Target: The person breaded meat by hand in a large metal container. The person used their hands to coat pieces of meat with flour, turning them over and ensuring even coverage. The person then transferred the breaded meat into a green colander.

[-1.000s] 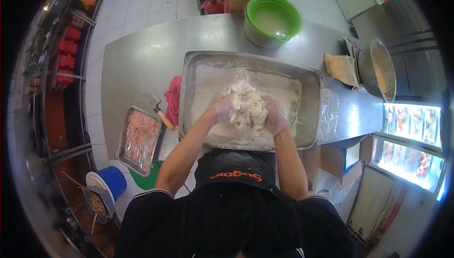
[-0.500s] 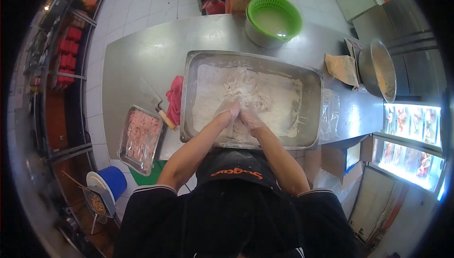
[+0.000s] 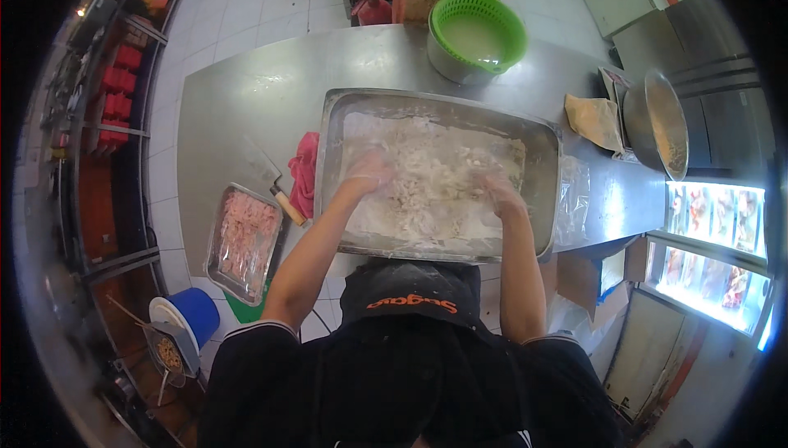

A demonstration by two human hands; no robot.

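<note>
A large steel pan (image 3: 326, 185) holds white flour and floury, shredded pieces (image 3: 419, 194). My left hand (image 3: 371, 171), in a clear glove, is in the pan's left part, over the flour. My right hand (image 3: 492, 185), gloved too, is in its right part among the pieces. Both hands' fingers are smeared by motion, so their grip is unclear. Left of the pan lie a pink cloth (image 3: 304, 177), a wooden-handled blade (image 3: 287, 202) and a small steel tray (image 3: 275, 243) of pale pink meat under plastic.
At the back stands a tub with a green basket (image 3: 513, 34). A steel bowl (image 3: 652, 128), brown paper (image 3: 587, 120) and clear plastic (image 3: 572, 210) are at the right. Beyond stand a lit display fridge (image 3: 714, 263), a cardboard box (image 3: 583, 284), left-hand shelves (image 3: 115, 120) and a blue bucket (image 3: 197, 313).
My hands held a heap of the floury pieces, came together low in the pan, and have now moved apart to left and right. The pieces are spread across the pan.
</note>
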